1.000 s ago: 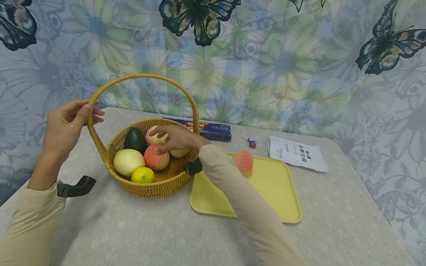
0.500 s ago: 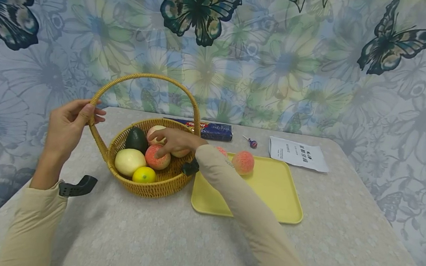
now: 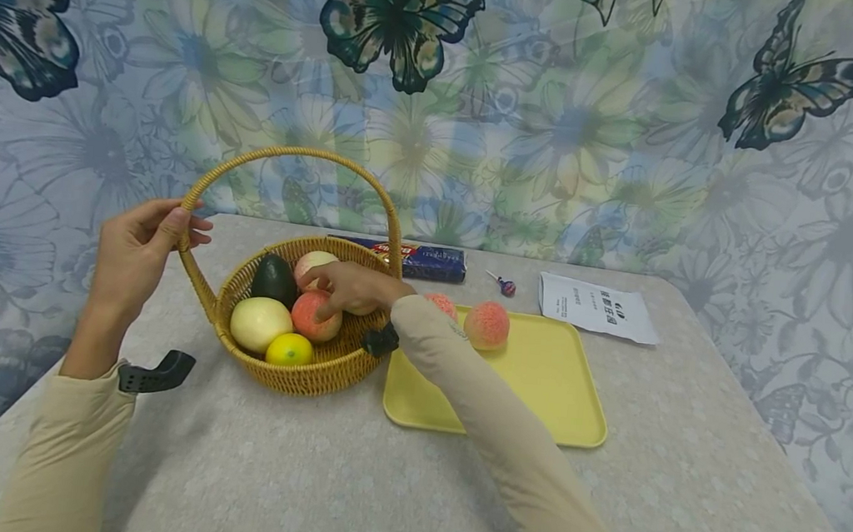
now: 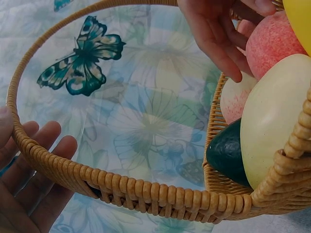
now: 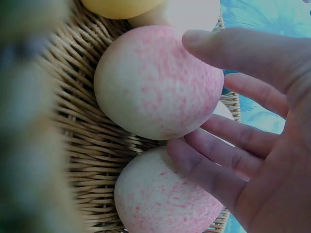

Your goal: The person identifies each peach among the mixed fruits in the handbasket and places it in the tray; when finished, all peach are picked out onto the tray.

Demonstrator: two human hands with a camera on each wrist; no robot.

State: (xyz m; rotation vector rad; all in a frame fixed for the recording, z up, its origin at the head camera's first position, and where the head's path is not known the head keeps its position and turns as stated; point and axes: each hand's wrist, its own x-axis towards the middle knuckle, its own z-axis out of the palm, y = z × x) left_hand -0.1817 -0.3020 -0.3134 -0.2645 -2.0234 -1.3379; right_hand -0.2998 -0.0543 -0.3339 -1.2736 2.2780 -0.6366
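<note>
The right hand [image 3: 349, 287] has been lowered further into the basket [image 3: 298, 373]; its spread fingers are now curled round a peach [image 3: 313, 314], not yet lifted. The handle [image 3: 192, 277] is still gripped by the left hand [image 3: 130, 255].

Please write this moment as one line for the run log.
left hand: holds woven wicker basket handle | right hand: fingers around pink speckled peach inside basket
</note>
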